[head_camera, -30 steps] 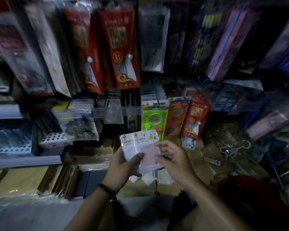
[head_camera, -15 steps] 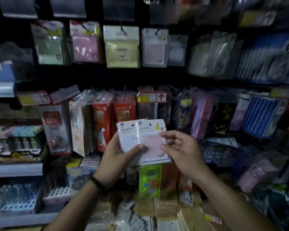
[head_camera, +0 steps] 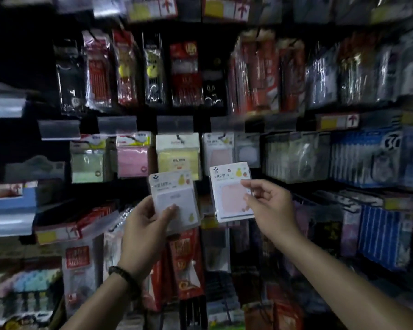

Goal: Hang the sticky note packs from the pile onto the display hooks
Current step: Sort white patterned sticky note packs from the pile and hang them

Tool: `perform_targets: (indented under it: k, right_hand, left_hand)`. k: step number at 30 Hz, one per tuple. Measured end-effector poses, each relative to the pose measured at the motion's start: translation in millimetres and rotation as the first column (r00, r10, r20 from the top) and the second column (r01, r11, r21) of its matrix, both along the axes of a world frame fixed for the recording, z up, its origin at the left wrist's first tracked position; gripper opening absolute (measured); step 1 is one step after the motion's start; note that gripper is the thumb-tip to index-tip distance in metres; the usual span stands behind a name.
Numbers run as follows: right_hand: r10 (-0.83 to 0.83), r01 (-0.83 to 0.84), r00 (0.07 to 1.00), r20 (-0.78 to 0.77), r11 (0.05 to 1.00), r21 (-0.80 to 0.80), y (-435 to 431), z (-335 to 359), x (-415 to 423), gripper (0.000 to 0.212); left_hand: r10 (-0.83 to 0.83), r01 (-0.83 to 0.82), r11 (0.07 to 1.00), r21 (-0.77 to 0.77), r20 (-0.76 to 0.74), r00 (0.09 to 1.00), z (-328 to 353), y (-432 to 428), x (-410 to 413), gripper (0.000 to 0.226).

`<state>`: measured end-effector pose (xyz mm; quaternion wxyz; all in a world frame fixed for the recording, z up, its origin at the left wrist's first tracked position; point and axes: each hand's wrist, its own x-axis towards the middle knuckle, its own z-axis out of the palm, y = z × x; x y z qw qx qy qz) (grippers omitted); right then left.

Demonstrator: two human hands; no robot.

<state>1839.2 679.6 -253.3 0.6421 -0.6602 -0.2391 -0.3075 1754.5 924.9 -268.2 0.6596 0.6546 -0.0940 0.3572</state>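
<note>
Two sticky note packs are held up in front of the display. Left hand (head_camera: 142, 231) grips the white pack (head_camera: 174, 201); right hand (head_camera: 270, 210) pinches the pink pack (head_camera: 230, 194) with its fingers.

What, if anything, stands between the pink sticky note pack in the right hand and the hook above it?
Nothing visible blocks it. The pink pack, pinched by the right hand, sits just below the hook, which already carries a matching pack. The left hand holds a white pack off to the side.
</note>
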Motion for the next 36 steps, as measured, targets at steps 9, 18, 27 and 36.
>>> perform_targets:
  k: [9, 18, 27, 36]
  right_hand:
    - [-0.010, -0.008, 0.991, 0.134, 0.991, 0.136, 25, 46, 37, 0.043]
    - [0.017, -0.045, 0.991, 0.136, 0.977, 0.206, 32, 66, 53, 0.041]
    - [-0.044, 0.029, 0.994, 0.100, 0.989, 0.143, 30, 64, 69, 0.034]
    - [-0.235, 0.246, 0.969, 0.073, 0.932, -0.267, 36, 82, 93, 0.049]
  left_hand:
    - [0.056, -0.061, 0.989, 0.133, 0.041, 0.998, 45, -3, 16, 0.021]
    - [0.018, -0.023, 0.985, 0.172, 0.031, 0.999, 60, -2, 27, 0.022]
    - [-0.031, 0.032, 0.986, 0.162, -0.009, 0.999, 66, -2, 27, 0.024]
    - [-0.020, 0.030, 0.979, 0.200, -0.048, 0.999, 67, -2, 29, 0.025]
